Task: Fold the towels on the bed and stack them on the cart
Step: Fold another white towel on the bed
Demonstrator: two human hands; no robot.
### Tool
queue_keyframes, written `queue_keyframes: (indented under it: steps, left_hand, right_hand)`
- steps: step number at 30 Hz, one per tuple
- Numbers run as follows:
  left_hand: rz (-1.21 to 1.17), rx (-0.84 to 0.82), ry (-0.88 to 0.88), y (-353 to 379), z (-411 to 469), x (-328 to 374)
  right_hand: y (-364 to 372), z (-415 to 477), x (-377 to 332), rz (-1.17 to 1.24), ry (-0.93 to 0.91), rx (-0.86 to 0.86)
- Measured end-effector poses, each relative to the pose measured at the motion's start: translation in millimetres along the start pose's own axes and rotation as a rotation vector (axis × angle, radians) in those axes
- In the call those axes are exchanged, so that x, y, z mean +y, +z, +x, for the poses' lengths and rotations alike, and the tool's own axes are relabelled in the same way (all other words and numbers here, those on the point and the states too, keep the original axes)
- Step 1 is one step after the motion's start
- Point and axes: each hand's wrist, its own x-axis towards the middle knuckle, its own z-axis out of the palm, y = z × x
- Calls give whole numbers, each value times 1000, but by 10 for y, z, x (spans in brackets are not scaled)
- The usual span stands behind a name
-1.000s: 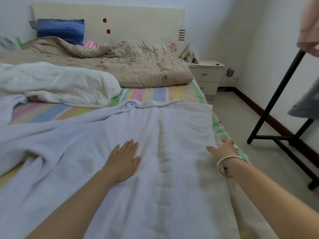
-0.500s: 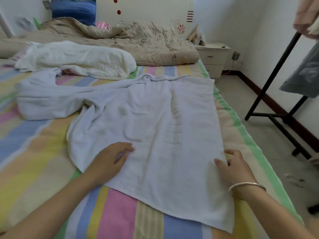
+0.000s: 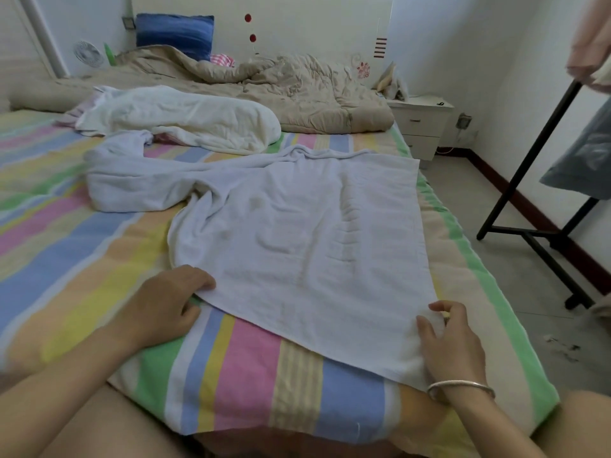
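Observation:
A large pale lilac-white towel (image 3: 297, 233) lies partly spread on the striped bed (image 3: 66, 246), its far left part still bunched. My left hand (image 3: 168, 302) has its fingers curled round the towel's near left corner. My right hand (image 3: 449, 338), with a silver bracelet on the wrist, pinches the towel's near right edge by the bed's side. A second, cream-white towel (image 3: 185, 120) lies crumpled farther back on the bed. No cart shows in this view.
A beige quilt (image 3: 291, 90) and a blue pillow (image 3: 175, 34) fill the head of the bed. A white nightstand (image 3: 420, 123) stands to the right. A black clothes rack (image 3: 535, 206) with hanging garments occupies the floor at right.
Both hands slid back from the towel's middle to its near edge and curled onto it. The view tipped down, so the towel's near edge and the striped sheet in front now show.

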Motion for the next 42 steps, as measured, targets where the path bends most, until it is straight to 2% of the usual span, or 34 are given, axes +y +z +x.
queue_keyframes:
  steps: [5, 7, 11, 13, 16, 22, 26, 29, 32, 34, 36, 39, 42]
  left_hand:
    - [151, 61, -223, 95, 108, -230]
    - [184, 108, -239, 95, 151, -211]
    - [211, 186, -164, 46, 196, -40]
    - [242, 189, -131, -18, 197, 67]
    - [275, 155, 7, -45, 105, 242]
    - [211, 114, 320, 65, -340, 700]
    - [166, 123, 347, 90, -552, 929]
    - [177, 60, 391, 116, -662, 915]
    - [176, 27, 439, 55, -750, 885]
    - [151, 84, 391, 16, -738, 906]
    - [126, 159, 225, -17, -627, 963]
    - [108, 235, -83, -24, -269, 1113]
    - [-80, 149, -210, 55, 141, 1296]
  right_hand:
    - [-16, -64, 108, 58, 19, -9]
    - [1, -114, 157, 117, 24, 21]
    - [-79, -62, 231, 185, -8, 49]
    - [-192, 18, 292, 143, -48, 72]
    - [-439, 156, 433, 60, -80, 75]
    - [-909, 244, 745, -195, -84, -33]
    - [-953, 223, 900, -383, -91, -61]
    - [-920, 226, 952, -494, -106, -72]
    - [-882, 249, 878, -709, -106, -58]
    - [-797, 293, 764, -785, -167, 5]
    - [-612, 343, 546, -651, -286, 32]
    - [-203, 414, 103, -593, -468, -59]
    - [188, 410, -116, -676, -512, -206]
